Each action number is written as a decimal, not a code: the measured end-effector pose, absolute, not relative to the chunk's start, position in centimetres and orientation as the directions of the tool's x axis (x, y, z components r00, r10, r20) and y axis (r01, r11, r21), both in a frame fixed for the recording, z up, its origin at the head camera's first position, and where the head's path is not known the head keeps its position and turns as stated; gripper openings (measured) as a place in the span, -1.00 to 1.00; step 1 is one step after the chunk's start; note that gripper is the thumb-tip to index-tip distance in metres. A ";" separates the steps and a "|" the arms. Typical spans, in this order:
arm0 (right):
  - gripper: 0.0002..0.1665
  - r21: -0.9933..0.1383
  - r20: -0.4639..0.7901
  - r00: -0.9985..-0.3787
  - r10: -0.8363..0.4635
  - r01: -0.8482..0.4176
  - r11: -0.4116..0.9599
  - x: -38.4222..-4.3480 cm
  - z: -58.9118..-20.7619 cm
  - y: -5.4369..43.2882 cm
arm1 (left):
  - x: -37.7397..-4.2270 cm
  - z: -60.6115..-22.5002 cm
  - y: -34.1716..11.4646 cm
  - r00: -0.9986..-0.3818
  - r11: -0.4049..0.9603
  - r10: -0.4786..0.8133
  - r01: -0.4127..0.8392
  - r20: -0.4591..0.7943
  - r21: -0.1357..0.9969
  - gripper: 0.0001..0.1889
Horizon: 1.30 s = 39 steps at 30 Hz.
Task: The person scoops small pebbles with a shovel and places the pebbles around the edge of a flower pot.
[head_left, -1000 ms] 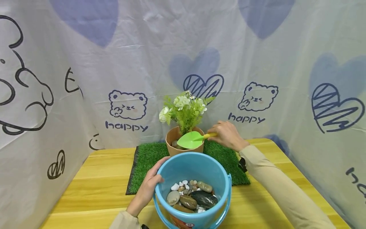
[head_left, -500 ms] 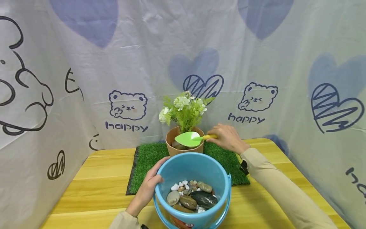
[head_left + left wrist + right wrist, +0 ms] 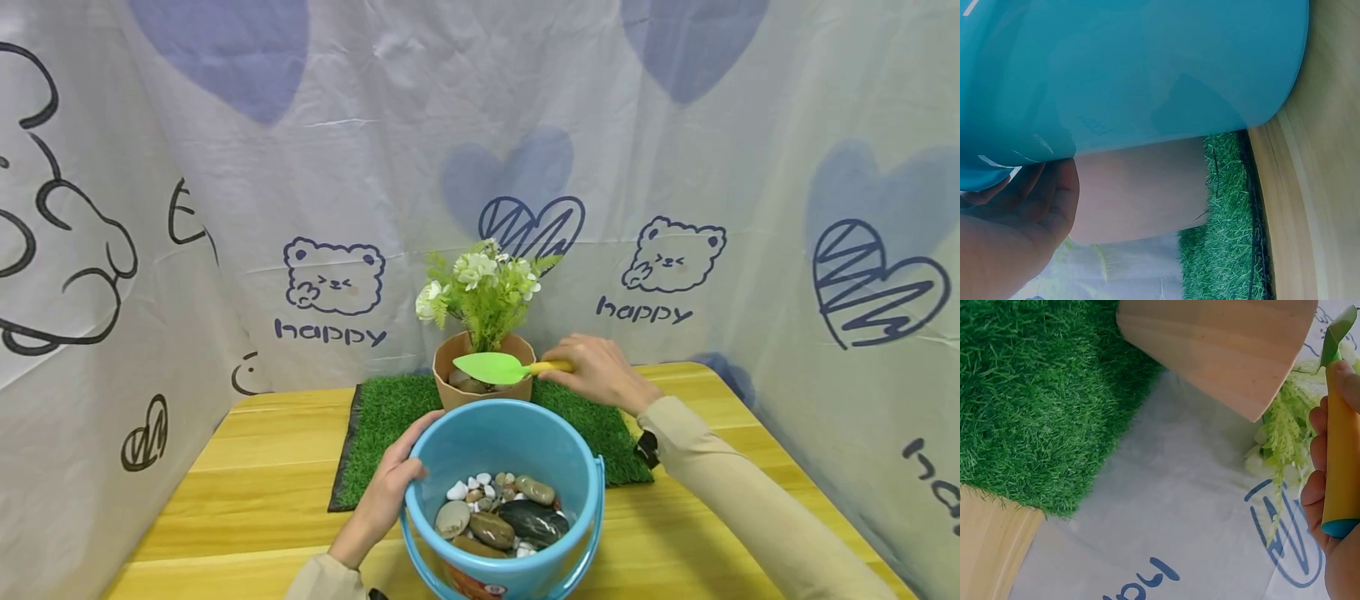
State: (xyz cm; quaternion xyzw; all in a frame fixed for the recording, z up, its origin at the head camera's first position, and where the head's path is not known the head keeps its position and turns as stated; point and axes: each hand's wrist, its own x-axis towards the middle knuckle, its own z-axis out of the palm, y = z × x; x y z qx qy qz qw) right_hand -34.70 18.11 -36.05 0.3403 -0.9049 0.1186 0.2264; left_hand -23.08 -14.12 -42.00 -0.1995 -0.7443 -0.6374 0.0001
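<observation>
In the head view a light-blue bucket (image 3: 504, 412) holds several dark, brown and white stones (image 3: 534, 522). My left hand (image 3: 390, 483) grips its rim on the left, thumb at the edge; in the left wrist view the fingers (image 3: 1057, 194) curl at the rim. My right hand (image 3: 596, 367) holds a small trowel by its yellow handle (image 3: 553, 367). The trowel's green blade (image 3: 491, 367) is over the mouth of a terracotta-coloured flowerpot (image 3: 444, 375), and no stone shows on it. Stones (image 3: 465, 382) lie inside the pot, around white flowers with green leaves (image 3: 480, 283).
Under the pot is a mat of artificial grass (image 3: 382, 417) on a yellow wooden table (image 3: 255, 467). A white cloth (image 3: 420, 167) printed with hearts and bears hangs behind and at both sides. The bucket's handle (image 3: 581, 575) hangs down at its front.
The trowel blade has turned from showing its broad face to lying flatter, its tip shifting slightly left. My right hand has lowered a little. The left hand and bucket stay put.
</observation>
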 end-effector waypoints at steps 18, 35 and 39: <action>-0.71 -0.043 0.570 -0.537 -0.621 -0.775 0.630 -31.8 -35.5 17.8 | -23.2 -41.9 -14.4 -0.901 0.111 0.355 0.306 0.250 0.946 -0.23; -0.72 -0.026 0.561 -0.443 -0.699 -0.854 0.520 -28.6 -36.5 17.2 | -23.4 -42.4 -14.5 -0.891 0.094 0.364 0.326 0.272 0.941 -0.22; -0.73 -0.020 0.577 -0.422 -0.699 -0.863 0.505 -28.4 -36.6 17.1 | -23.4 -42.3 -14.6 -0.880 0.082 0.386 0.331 0.276 0.940 -0.22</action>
